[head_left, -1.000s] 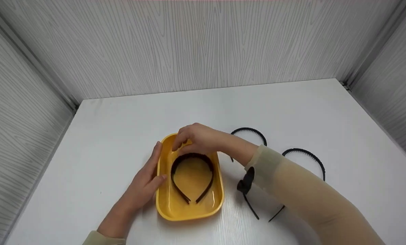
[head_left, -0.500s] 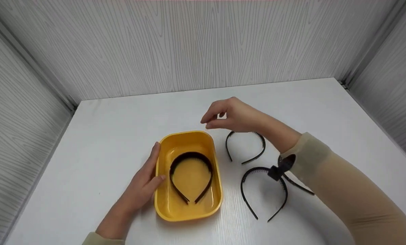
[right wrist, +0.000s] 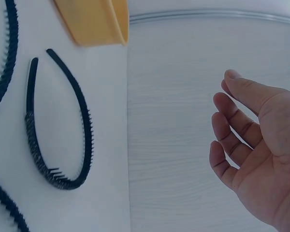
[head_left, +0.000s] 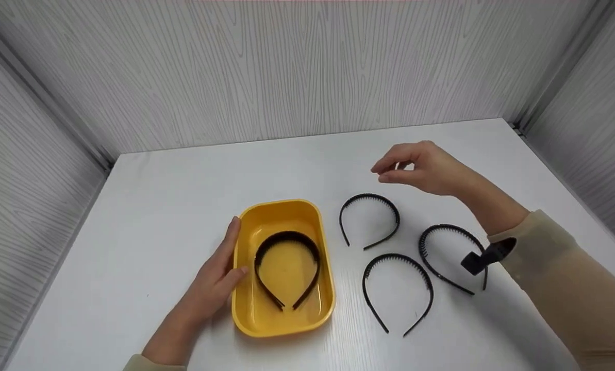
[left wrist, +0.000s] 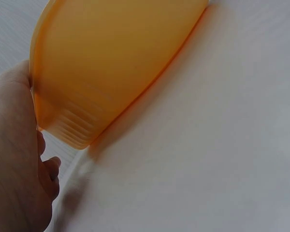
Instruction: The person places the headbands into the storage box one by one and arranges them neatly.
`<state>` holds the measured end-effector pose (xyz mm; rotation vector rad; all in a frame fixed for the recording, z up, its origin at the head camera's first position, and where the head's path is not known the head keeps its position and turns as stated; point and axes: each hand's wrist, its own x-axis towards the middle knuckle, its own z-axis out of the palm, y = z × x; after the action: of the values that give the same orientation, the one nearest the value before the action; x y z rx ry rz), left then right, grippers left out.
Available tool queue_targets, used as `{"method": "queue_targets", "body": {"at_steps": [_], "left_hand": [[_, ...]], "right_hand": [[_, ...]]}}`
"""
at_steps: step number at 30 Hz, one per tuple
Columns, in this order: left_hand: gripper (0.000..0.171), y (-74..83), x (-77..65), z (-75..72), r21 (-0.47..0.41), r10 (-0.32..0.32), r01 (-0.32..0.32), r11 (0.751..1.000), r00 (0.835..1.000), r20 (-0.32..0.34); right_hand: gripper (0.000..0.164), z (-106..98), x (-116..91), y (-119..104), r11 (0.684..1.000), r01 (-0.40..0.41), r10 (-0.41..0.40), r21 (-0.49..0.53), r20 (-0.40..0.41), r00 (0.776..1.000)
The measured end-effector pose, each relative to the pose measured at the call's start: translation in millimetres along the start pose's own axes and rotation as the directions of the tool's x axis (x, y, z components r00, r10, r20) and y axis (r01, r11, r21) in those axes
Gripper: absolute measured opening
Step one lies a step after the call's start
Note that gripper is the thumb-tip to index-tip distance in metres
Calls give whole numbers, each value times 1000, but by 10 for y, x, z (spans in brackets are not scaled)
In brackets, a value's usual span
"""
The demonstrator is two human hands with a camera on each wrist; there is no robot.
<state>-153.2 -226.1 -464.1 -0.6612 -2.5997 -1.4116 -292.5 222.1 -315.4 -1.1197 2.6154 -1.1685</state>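
Observation:
My left hand (head_left: 215,281) holds the left wall of a yellow plastic tray (head_left: 240,314), its thumb over the rim. In the left wrist view, that hand (left wrist: 17,145) is at the edge of the tray (left wrist: 111,53). Inside the tray lies a black toothed headband (head_left: 286,236) with its ends toward me; the tips look doubled. My right hand (head_left: 423,167) is in the air at the back right, fingers loosely curved and holding nothing. Closest below it is a black headband (head_left: 371,196) on the table. The right wrist view also shows this hand (right wrist: 261,140) empty.
Two more black toothed headbands lie right of the tray, one in front (head_left: 397,256) and one farther right (head_left: 449,226), partly covered by a black strap (head_left: 487,257) hanging at my right sleeve. A wood-grain panel (head_left: 307,67) stands behind the white table (head_left: 173,206).
My right hand has come out of the tray and moved right, past its far edge, leaving the headband inside. The left hand stays on the tray.

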Motion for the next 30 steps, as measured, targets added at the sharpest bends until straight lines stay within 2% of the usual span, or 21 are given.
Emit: {"method": "queue_targets", "body": {"at_steps": [6, 14, 22, 30], "left_hand": [[84, 9, -14, -5, 2, -38, 38, 999, 999, 4], [82, 27, 0, 3, 14, -9, 9, 1000, 1000, -8], [83, 25, 7, 0, 6, -4, 4, 1000, 1000, -4], [83, -1, -3, 5, -20, 21, -21, 1000, 1000, -3]], "right_hand": [[19, -69, -272, 231, 998, -61, 61, 6, -8, 998], [19, -109, -565, 486, 992, -126, 126, 16, -10, 992], [22, -48, -755, 683, 970, -242, 241, 17, 50, 969], [20, 22, -858, 872, 971, -228, 217, 65, 146, 965]]}}
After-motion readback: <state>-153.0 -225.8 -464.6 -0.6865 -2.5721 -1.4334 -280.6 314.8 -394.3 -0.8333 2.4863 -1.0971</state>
